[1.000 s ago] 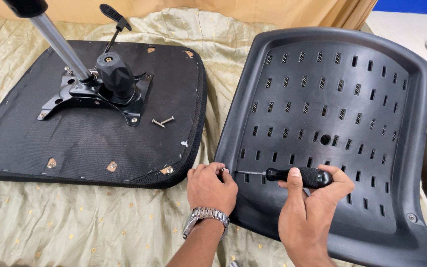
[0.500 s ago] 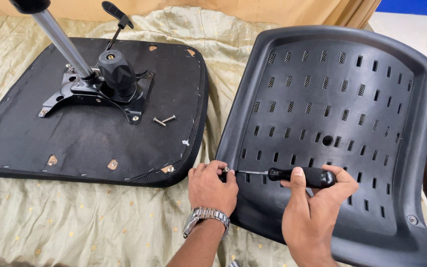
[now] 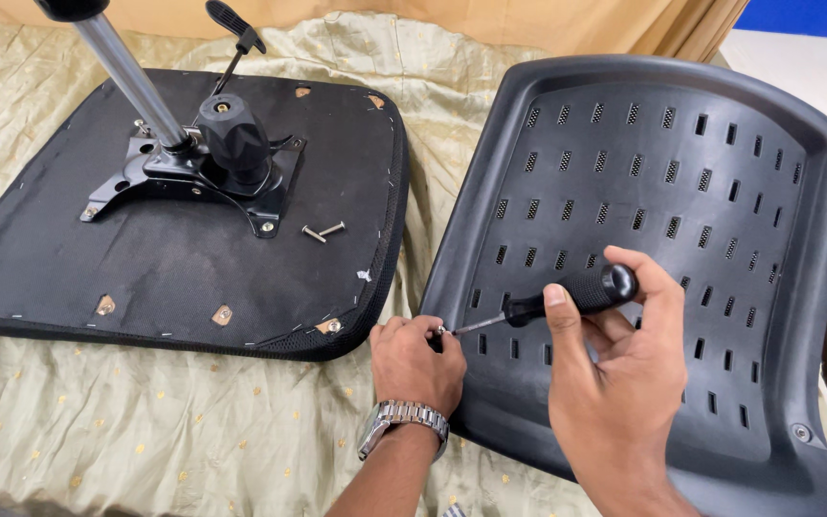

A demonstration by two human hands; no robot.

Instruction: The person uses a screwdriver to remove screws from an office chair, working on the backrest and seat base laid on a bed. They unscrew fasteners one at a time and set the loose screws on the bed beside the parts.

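A black-handled screwdriver (image 3: 567,297) is gripped in the right hand (image 3: 624,373), fingers wrapped around the handle, thumb laid along it. Its shaft is angled down-left, with the tip met by the left hand (image 3: 418,364) at the lower-left rim of the black plastic chair back (image 3: 720,287). Left fingers are pressed together at the tip, pinching a small silvery fastener (image 3: 440,331); its exact kind cannot be told. A metal wristwatch (image 3: 402,421) is worn on the left wrist.

The chair back is laid face-down on the gold-patterned cloth (image 3: 145,431), slotted vents facing up. To its left, well apart from both hands, the upturned seat pad (image 3: 98,258) is laid flat, with the black mechanism plate (image 3: 203,172) and chrome gas cylinder (image 3: 131,77) mounted on it. Two loose screws (image 3: 323,231) are left on the seat pad just beside the plate.
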